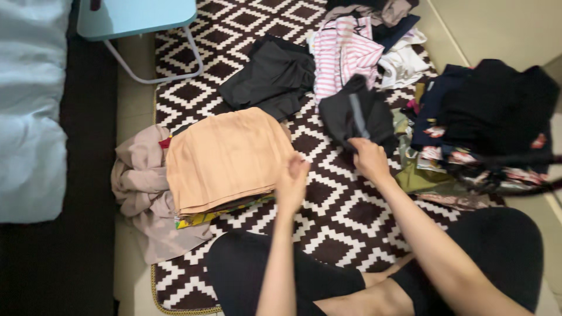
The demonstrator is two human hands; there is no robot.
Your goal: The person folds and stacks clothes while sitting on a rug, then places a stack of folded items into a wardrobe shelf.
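Observation:
My right hand (369, 158) grips a dark grey garment (357, 114) with a pale stripe, lifted off the patterned rug (345, 216). My left hand (291, 181) hovers with fingers loosely curled beside the right edge of a folded peach cloth (225, 155). That cloth tops a stack with a yellow patterned piece (199, 219) under it. My legs in black lie crossed at the bottom.
A beige garment (140, 187) lies bunched left of the stack. A folded black garment (272, 76) and a pink striped shirt (342, 52) lie further back. A heap of dark and printed clothes (486, 123) fills the right. A pale blue stool (137, 20) stands top left, beside bedding (29, 111).

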